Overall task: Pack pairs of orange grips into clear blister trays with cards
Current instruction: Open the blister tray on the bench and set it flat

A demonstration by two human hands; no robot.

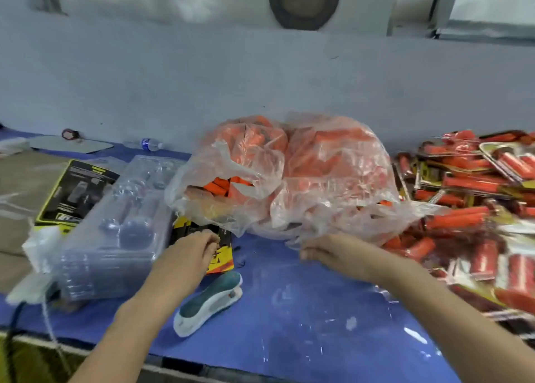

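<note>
Head view: hands at bag's near edge
Left hand point(192, 251) pinches card point(222, 264) beside blister trays point(115, 232); right hand point(328, 252) grips hem of bag point(324, 177) of orange grips point(220, 187); bare blue table point(304, 330) right of stapler point(208, 303)

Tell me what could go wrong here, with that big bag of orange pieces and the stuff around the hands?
1. The bag is torn open at its front, showing the orange grips. The right hand seems to grip its film; a tug may widen the tear and spill them onto the table.
2. The stapler lies close beside the left forearm; a sideways sweep of the left hand could knock it off.
</note>
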